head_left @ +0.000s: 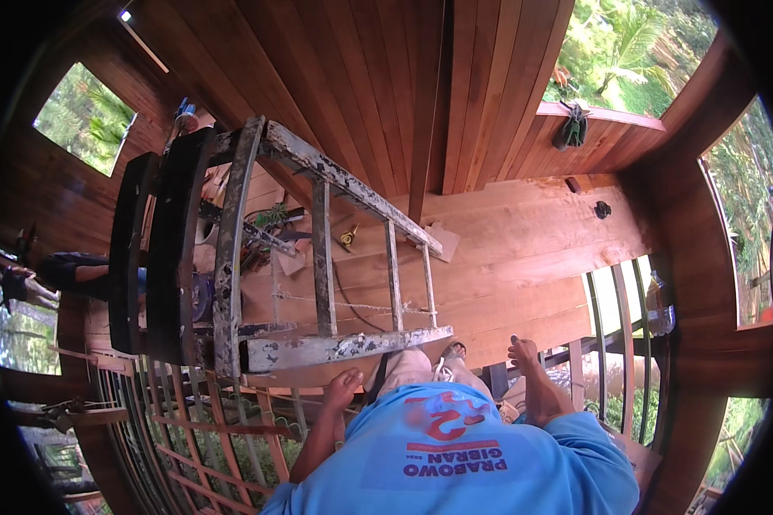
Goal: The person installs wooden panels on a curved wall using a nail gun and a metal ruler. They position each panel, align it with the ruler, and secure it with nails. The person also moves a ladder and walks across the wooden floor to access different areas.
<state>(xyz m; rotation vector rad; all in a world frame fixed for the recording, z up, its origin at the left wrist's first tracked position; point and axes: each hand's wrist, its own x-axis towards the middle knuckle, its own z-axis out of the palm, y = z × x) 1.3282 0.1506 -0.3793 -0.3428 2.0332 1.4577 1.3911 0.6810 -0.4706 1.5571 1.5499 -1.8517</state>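
Observation:
My left hand (343, 386) hangs low beside my left leg, just below the near rail of a paint-worn stepladder (343, 346). Its fingers are curled in, and I see nothing in them. On the other side, my right hand (525, 353) is held out past my right foot with its fingers folded. A small dark spot shows at its fingertips, too small to name. The stepladder, with black top steps (180, 249), fills the left half of the view, apart from both hands.
Wooden boards (515, 232) form the floor ahead, with a yellow tape measure (348, 237) on them. Slatted openings (614, 335) lie to the right, near a plastic bottle (660, 305). A dark cloth (573, 127) hangs at a window sill. Another person's leg (90, 272) shows far left.

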